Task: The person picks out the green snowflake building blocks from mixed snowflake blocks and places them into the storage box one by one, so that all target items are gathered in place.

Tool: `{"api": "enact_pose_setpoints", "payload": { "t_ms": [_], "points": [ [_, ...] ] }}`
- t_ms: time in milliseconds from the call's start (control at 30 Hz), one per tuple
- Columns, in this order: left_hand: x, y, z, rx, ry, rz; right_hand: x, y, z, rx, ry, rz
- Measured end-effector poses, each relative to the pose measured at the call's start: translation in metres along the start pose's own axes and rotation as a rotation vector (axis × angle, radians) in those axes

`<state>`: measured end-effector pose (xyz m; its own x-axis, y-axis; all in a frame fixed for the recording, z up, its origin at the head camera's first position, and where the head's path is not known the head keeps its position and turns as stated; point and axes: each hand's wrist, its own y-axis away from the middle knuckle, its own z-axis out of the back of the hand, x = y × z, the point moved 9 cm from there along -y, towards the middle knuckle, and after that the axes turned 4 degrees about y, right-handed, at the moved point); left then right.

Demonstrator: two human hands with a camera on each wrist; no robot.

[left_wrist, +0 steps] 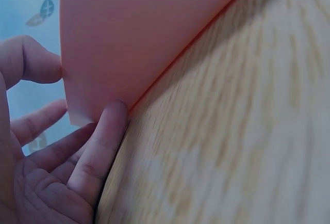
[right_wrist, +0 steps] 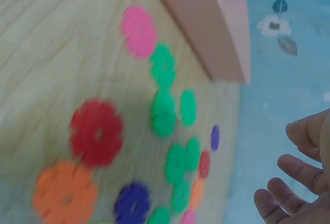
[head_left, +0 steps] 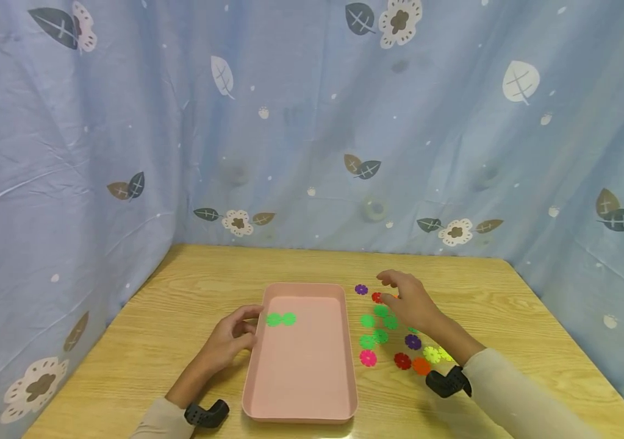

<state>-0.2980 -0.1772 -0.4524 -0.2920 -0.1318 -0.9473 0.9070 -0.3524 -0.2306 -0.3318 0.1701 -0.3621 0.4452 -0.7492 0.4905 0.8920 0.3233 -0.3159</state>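
A pink rectangular tray lies on the wooden table. Inside it, near the far left corner, two green flower-shaped discs lie side by side. My left hand holds the tray's left side near that corner, its fingers bent at the rim and one fingertip against the outer wall. To the right, my right hand is raised over the far part of the scattered discs, thumb apart from the curved fingers. Nothing shows between them. A red disc is near its thumb in the head view.
Right of the tray lie several loose discs: green, purple, pink, dark red, orange and yellow. A patterned blue curtain borders the table's far edge and both sides.
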Motion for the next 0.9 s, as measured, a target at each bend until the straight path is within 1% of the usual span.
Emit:
{"api": "enact_pose_setpoints", "payload": {
  "t_ms": [233,400,533,767,900],
  "points": [
    [-0.001,0.000,0.000,0.004,-0.002,0.000,-0.029,0.017,0.010,-0.014,0.049,-0.043],
    [-0.001,0.000,0.000,-0.001,-0.004,-0.001,-0.052,0.027,0.012,-0.008,0.061,-0.077],
    [-0.002,0.000,0.000,0.009,0.009,-0.007,-0.068,0.032,0.011,0.002,0.053,-0.109],
    [0.000,0.000,0.000,0.010,0.013,0.002,-0.092,0.039,0.004,0.055,0.056,-0.174],
    [0.001,0.000,0.000,0.011,0.009,0.004,-0.101,0.041,0.000,0.086,0.062,-0.206]
  ]
}}
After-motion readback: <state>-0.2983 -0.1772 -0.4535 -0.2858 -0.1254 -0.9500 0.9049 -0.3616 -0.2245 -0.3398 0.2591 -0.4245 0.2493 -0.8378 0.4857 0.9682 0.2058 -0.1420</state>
